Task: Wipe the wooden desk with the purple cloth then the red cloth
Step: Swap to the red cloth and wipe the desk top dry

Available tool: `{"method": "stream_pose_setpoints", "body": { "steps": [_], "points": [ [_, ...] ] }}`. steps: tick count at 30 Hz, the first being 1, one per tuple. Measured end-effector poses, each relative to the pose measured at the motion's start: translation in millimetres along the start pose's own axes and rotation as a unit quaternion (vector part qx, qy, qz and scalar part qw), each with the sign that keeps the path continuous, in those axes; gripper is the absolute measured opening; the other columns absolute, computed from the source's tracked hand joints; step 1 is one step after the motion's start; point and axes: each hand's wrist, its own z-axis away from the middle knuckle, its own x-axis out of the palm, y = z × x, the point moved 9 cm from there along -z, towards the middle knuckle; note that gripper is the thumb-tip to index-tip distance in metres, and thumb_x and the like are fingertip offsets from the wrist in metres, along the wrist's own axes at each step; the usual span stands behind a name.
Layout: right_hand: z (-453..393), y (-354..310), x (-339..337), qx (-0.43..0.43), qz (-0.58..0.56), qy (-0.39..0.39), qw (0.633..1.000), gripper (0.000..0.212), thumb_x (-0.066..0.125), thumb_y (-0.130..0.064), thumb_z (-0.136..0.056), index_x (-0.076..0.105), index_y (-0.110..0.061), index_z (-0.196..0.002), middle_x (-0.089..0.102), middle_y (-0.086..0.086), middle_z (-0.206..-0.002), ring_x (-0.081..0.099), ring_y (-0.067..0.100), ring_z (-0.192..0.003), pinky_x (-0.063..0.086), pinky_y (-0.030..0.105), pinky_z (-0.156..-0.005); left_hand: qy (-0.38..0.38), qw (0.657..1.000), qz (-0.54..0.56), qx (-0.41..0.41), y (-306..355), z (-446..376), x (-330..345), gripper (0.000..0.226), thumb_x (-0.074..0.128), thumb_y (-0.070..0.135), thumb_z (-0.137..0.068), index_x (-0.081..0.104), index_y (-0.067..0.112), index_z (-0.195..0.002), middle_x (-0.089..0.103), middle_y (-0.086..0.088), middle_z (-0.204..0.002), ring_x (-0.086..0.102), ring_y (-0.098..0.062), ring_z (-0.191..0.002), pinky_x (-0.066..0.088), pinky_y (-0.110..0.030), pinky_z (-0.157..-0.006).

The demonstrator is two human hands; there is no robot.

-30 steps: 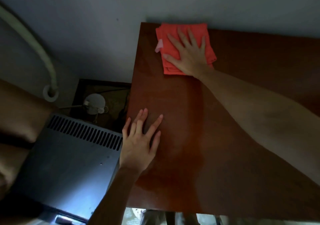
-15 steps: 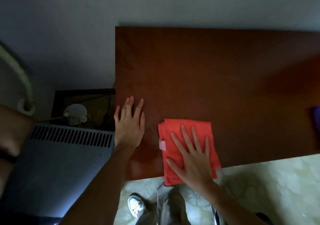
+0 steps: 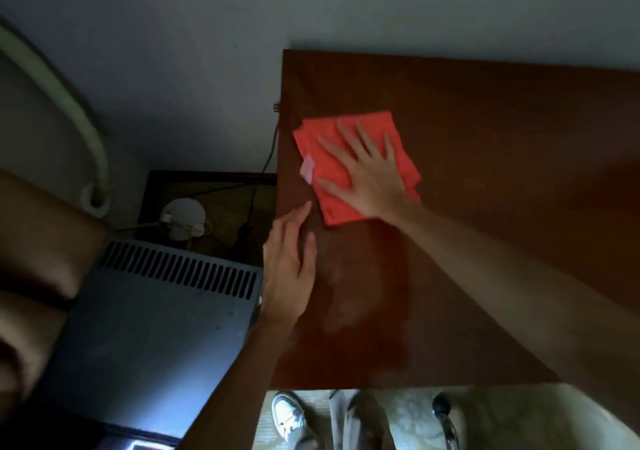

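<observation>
Half a second ago the red cloth (image 3: 356, 167) lay at the desk's near edge, partly over the lip; now it sits farther back toward the wall, close to the left edge of the wooden desk (image 3: 485, 207), at about ten o'clock from the desk's middle. The right hand (image 3: 367, 169) has travelled with it and lies flat on top, fingers spread apart and pressed down, gripping nothing. The left hand (image 3: 289, 269) has stayed on the left edge of the desk, at seven o'clock from the cloth and just beside its near corner; its fingers lie close together and flat, though motion blur makes it hard to say whether the whole palm touches the wood.

The desk is dark reddish-brown with a glossy top, and a paler sheen runs in a band from the cloth toward the near edge. Its back edge meets a grey wall (image 3: 173, 68). At nine o'clock from the desk stands a grey vented box (image 3: 156, 311), and beyond it a dark low stand with a white round object (image 3: 183, 217) and a black cable (image 3: 266, 162) rising to the desk's corner. A pale pipe (image 3: 76, 110) curves down the wall at far left. Below the near edge show a pale floor and a white shoe (image 3: 287, 415).

The cloth is folded into a rough rectangle, its long axis running from eleven o'clock to five o'clock, with a small pink tag (image 3: 307, 169) on its left edge.
</observation>
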Motion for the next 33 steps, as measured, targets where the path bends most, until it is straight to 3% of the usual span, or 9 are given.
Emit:
{"method": "stream_pose_setpoints", "body": {
  "steps": [2,6,11,15,20,24,28,31,33],
  "points": [
    [-62.6,2.8,-8.0,0.011,-0.014,-0.008,1.000,0.089,0.025,-0.085,-0.087,0.027,-0.042,-0.165,0.016,0.000,-0.178,0.011,0.030,-0.164,0.009,0.071,-0.125,0.045,0.998,0.032,-0.031,-7.0,-3.2,-28.6,0.046,0.046,0.023,-0.106,0.047,0.028,-0.151,0.050,0.006,-0.138,0.050,-0.011,-0.131,0.033,-0.021,-0.113],
    [-138.7,-3.0,-15.3,0.025,-0.028,-0.007,0.999,0.086,0.028,-0.086,-0.091,0.022,-0.043,-0.166,0.013,0.000,-0.178,0.009,0.031,-0.164,0.005,0.072,-0.125,0.088,0.992,0.038,-0.078,-47.7,-4.4,-73.8,0.044,0.045,0.023,-0.105,0.053,0.025,-0.148,0.049,0.008,-0.130,0.055,-0.017,-0.124,0.048,-0.037,-0.104],
    [-142.8,-6.0,-9.6,0.035,-0.020,-0.015,0.999,0.089,0.028,-0.088,-0.091,0.016,-0.044,-0.167,0.008,-0.002,-0.179,0.004,0.031,-0.164,0.000,0.073,-0.124,0.118,0.988,0.005,-0.095,-73.5,8.1,-101.6,0.039,0.048,0.011,-0.107,0.057,0.019,-0.144,0.050,-0.005,-0.128,0.055,-0.002,-0.109,0.046,-0.013,-0.092],
    [-90.2,-34.4,-4.1,0.035,-0.037,-0.008,0.999,0.088,0.030,-0.087,-0.091,0.023,-0.042,-0.166,0.013,0.000,-0.178,0.008,0.033,-0.164,0.001,0.074,-0.122,0.098,0.989,0.016,-0.107,-71.1,11.9,-99.4,0.039,0.050,0.004,-0.105,0.057,0.015,-0.141,0.048,-0.010,-0.133,0.057,-0.016,-0.119,0.045,-0.007,-0.092],
    [73.7,-114.9,15.5,-0.040,-0.033,0.008,0.999,0.088,0.031,-0.087,-0.093,0.022,-0.040,-0.167,0.011,0.002,-0.178,0.006,0.034,-0.164,0.004,0.073,-0.123,0.076,0.992,0.033,-0.095,-51.9,8.8,-103.3,0.041,0.051,-0.002,-0.103,0.055,0.009,-0.142,0.043,-0.008,-0.129,0.057,-0.024,-0.117,0.042,-0.002,-0.092],
    [207.2,-166.8,31.5,-0.030,-0.024,0.005,0.999,0.091,0.033,-0.088,-0.093,0.016,-0.040,-0.168,0.004,0.000,-0.179,0.000,0.032,-0.165,0.004,0.072,-0.125,0.007,0.996,0.007,-0.086,-34.0,21.4,-97.5,0.040,0.053,0.009,-0.105,0.056,0.017,-0.144,0.042,-0.004,-0.128,0.056,-0.023,-0.121,0.044,-0.026,-0.106],
    [254.3,-182.2,32.5,-0.012,-0.021,-0.025,0.999,0.088,0.020,-0.088,-0.095,0.015,-0.040,-0.169,0.008,0.001,-0.179,0.005,0.031,-0.165,0.004,0.069,-0.126,-0.079,0.991,-0.072,-0.075,-27.5,46.1,-80.0,0.044,0.058,0.029,-0.102,0.057,0.018,-0.145,0.045,-0.005,-0.126,0.055,-0.026,-0.124,0.048,-0.042,-0.108],
    [252.7,-174.4,14.1,-0.020,-0.072,-0.016,0.997,0.073,0.027,-0.080,-0.100,0.040,-0.041,-0.160,0.032,-0.002,-0.173,0.033,0.028,-0.158,0.030,0.064,-0.118,-0.143,0.979,-0.111,-0.097,-30.2,70.4,-64.5,0.061,0.058,0.049,-0.093,0.056,0.020,-0.146,0.048,-0.006,-0.132,0.056,-0.025,-0.125,0.048,-0.043,-0.107],
    [238.5,-143.0,-1.0,0.038,-0.133,-0.003,0.990,0.068,0.034,-0.073,-0.099,0.048,-0.038,-0.155,0.045,-0.005,-0.165,0.047,0.026,-0.148,0.045,0.056,-0.108,-0.187,0.965,-0.133,-0.124,-34.2,82.7,-53.1,0.065,0.067,0.048,-0.093,0.050,0.019,-0.150,0.047,-0.008,-0.139,0.053,-0.028,-0.132,0.045,-0.043,-0.109]
  ]
}}
